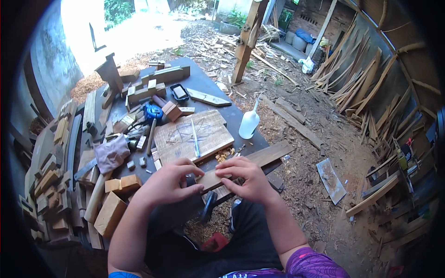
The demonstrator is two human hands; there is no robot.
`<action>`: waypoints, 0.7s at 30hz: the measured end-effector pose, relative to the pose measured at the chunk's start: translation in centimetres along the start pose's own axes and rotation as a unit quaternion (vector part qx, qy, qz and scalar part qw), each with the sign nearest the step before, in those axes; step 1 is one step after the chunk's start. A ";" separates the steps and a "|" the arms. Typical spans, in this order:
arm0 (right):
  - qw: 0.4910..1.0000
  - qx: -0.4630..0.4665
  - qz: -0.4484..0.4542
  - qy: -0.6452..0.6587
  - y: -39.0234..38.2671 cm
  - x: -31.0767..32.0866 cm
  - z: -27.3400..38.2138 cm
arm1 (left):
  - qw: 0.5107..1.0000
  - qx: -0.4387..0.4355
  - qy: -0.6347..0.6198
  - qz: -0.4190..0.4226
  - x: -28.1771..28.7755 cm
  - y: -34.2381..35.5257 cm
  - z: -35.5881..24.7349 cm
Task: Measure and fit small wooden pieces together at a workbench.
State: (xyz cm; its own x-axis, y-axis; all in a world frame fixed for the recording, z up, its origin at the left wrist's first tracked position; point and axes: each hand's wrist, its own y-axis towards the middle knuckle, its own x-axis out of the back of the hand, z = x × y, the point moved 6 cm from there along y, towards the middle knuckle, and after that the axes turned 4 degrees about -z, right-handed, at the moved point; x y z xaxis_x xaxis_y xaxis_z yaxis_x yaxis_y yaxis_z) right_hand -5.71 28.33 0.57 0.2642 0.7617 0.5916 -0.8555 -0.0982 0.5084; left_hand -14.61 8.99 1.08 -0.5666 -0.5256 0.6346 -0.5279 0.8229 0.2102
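Pinching wood strip across its edges with right hand, just in front of square board on tabletop. Curling left hand at strip's end, thumb apart from fingers; can't tell if gripping. Right of board: white bottle. Behind-left of board: blue tape measure.

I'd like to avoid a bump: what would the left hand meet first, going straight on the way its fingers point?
Probably the near end of the long, flat, brown wooden strip, with the bare right hand just beyond. Depth is unclear; the bare left hand could be touching the strip.
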 end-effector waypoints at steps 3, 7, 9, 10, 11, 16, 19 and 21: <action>1.000 0.013 -0.012 -0.007 0.0 0.1 0.1 | 1.000 0.008 0.007 0.003 0.1 0.0 -0.4; 1.000 0.016 -0.015 0.009 0.2 -0.2 -0.1 | 1.000 0.015 0.003 -0.006 0.0 -0.1 -0.1; 1.000 0.009 -0.012 0.012 0.1 0.0 -0.3 | 1.000 -0.011 0.008 -0.014 -0.1 0.3 -0.1; 1.000 0.009 -0.015 0.011 0.2 0.1 -0.4 | 1.000 0.011 -0.002 -0.001 -0.1 0.5 -0.1; 1.000 0.011 -0.012 0.009 0.3 0.0 -0.4 | 0.999 0.036 -0.011 0.011 -0.1 0.5 0.0; 1.000 0.020 -0.009 0.003 0.5 0.2 0.1 | 1.000 0.000 0.001 -0.007 0.1 0.4 -0.3; 1.000 0.011 -0.015 0.010 0.2 0.2 -0.4 | 1.000 0.010 -0.002 -0.002 -0.3 0.7 0.1; 1.000 0.021 -0.014 0.007 0.1 0.0 0.0 | 1.000 0.014 -0.004 -0.006 -0.1 0.1 -0.1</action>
State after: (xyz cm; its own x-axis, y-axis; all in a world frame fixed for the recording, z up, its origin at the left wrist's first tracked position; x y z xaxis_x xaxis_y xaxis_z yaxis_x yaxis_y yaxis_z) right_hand -5.80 28.33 0.55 0.2812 0.7728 0.5690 -0.8285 -0.1038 0.5503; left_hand -14.51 9.17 1.11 -0.5644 -0.5377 0.6264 -0.5528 0.8097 0.1969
